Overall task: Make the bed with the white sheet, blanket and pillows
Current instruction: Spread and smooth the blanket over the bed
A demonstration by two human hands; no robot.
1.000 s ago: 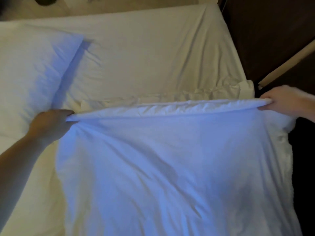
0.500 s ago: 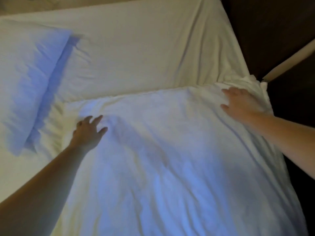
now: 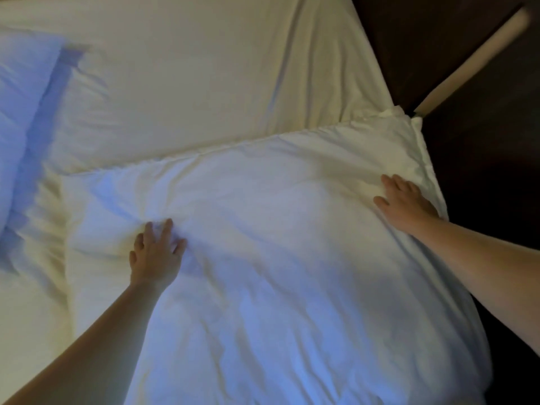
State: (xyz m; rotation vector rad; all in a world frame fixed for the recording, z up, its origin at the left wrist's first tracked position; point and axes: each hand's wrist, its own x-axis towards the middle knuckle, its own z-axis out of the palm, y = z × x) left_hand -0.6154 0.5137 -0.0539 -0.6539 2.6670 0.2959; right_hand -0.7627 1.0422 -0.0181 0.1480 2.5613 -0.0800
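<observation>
A white blanket (image 3: 277, 258) lies spread over the near and right part of the bed, its top edge running across the middle. The white sheet (image 3: 190, 77) covers the mattress beyond it. One white pillow (image 3: 20, 112) rests at the left edge. My left hand (image 3: 156, 255) presses flat on the blanket near its left side, fingers spread. My right hand (image 3: 404, 200) lies flat on the blanket close to its right edge, fingers apart. Neither hand holds anything.
Dark floor (image 3: 482, 156) lies past the bed's right edge. A pale bar (image 3: 467, 59) slants across it near the bed's corner. The blanket's right side hangs over the mattress edge.
A second ago both hands gripped the blanket's folded top edge. They let it go, laid it flat, and now slide over it with open palms; the left hand moved right.
</observation>
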